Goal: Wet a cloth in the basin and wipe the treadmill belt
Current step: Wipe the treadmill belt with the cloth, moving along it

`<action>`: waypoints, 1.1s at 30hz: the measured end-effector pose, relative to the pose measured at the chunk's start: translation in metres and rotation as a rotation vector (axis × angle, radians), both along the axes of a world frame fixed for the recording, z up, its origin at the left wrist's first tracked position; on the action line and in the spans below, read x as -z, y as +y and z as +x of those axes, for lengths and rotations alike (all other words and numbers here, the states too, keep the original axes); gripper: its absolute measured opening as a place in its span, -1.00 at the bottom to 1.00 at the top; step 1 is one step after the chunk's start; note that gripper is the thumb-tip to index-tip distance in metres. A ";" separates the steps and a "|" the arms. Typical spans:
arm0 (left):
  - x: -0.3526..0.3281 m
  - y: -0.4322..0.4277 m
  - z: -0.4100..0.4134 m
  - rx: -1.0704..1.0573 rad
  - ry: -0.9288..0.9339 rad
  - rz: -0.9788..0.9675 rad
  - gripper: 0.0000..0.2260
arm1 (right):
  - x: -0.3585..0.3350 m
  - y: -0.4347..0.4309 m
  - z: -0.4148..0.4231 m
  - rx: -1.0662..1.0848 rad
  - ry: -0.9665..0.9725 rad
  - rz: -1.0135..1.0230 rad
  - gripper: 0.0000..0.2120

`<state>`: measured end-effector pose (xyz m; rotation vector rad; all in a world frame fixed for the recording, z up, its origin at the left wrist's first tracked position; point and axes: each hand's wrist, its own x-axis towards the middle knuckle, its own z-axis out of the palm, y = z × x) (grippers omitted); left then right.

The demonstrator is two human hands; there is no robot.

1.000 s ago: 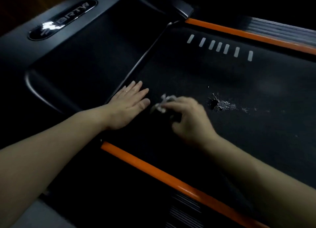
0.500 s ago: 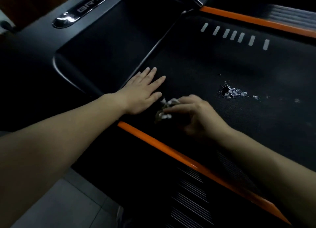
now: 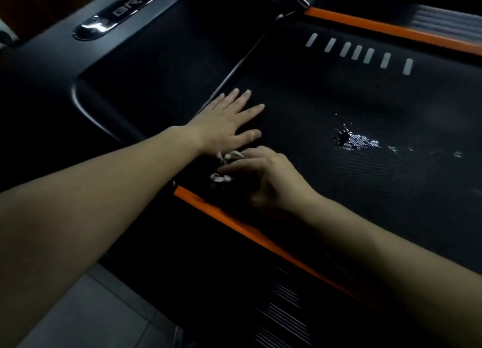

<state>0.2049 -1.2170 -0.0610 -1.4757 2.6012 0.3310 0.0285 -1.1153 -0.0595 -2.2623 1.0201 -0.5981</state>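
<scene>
The black treadmill belt [image 3: 339,191] fills the middle and right of the dim head view. My right hand [image 3: 266,178] grips a small crumpled pale cloth [image 3: 224,165] and presses it onto the belt close to the near orange edge. Only bits of the cloth show past the fingers. My left hand [image 3: 227,120] lies flat on the belt with straight, spread fingers, just beyond the cloth and beside the motor cover. A shiny wet patch [image 3: 354,140] glistens on the belt to the right of both hands. No basin is in view.
The black motor cover [image 3: 161,60] with a chrome badge [image 3: 122,11] lies at the left. Orange side strips [image 3: 260,238] run along the belt's near and far edges, with ribbed foot rails [image 3: 284,313] outside them. Several pale marks [image 3: 357,51] cross the belt. Grey floor tiles [image 3: 86,313] show bottom left.
My right hand has dragged the cloth toward the near orange strip, under my left hand. My left hand has stayed flat on the belt. The view has shifted.
</scene>
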 end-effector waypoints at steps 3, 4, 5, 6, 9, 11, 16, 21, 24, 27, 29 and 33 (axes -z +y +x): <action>0.004 -0.003 0.000 -0.008 0.011 -0.012 -0.35 | 0.003 0.013 -0.042 -0.111 0.049 0.023 -0.59; 0.006 -0.005 0.000 -0.011 0.015 -0.019 -0.34 | 0.001 0.017 -0.056 -0.131 0.059 0.012 -0.63; 0.008 -0.007 -0.002 -0.018 0.026 -0.027 -0.34 | 0.001 0.017 -0.069 -0.125 0.068 -0.030 -0.66; 0.008 -0.010 -0.004 -0.027 0.041 -0.035 -0.35 | 0.002 0.011 -0.080 -0.082 0.072 -0.111 -0.69; 0.008 -0.019 -0.016 -0.048 0.073 -0.043 -0.37 | 0.008 -0.027 -0.110 0.399 0.044 -0.223 -0.67; 0.009 -0.023 -0.027 -0.055 0.036 -0.057 -0.38 | 0.009 -0.033 -0.116 0.596 0.062 -0.136 -0.64; 0.010 -0.034 -0.047 -0.105 0.001 -0.063 -0.39 | 0.008 0.013 -0.095 0.162 0.095 -0.142 -0.56; 0.009 -0.050 -0.061 -0.107 0.016 -0.072 -0.38 | 0.004 -0.089 -0.135 0.592 0.105 -0.269 -0.68; 0.009 -0.057 -0.066 -0.113 0.023 -0.071 -0.36 | 0.004 -0.118 -0.135 0.721 0.112 -0.203 -0.69; 0.010 -0.064 -0.067 -0.098 0.017 -0.079 -0.33 | 0.003 -0.105 -0.123 0.499 0.084 -0.150 -0.68; 0.009 -0.070 -0.070 -0.095 0.010 -0.080 -0.33 | -0.002 -0.117 -0.132 0.463 0.098 -0.162 -0.69; 0.005 -0.084 -0.087 -0.126 0.025 -0.061 -0.35 | -0.008 -0.184 -0.165 0.827 0.062 -0.127 -0.67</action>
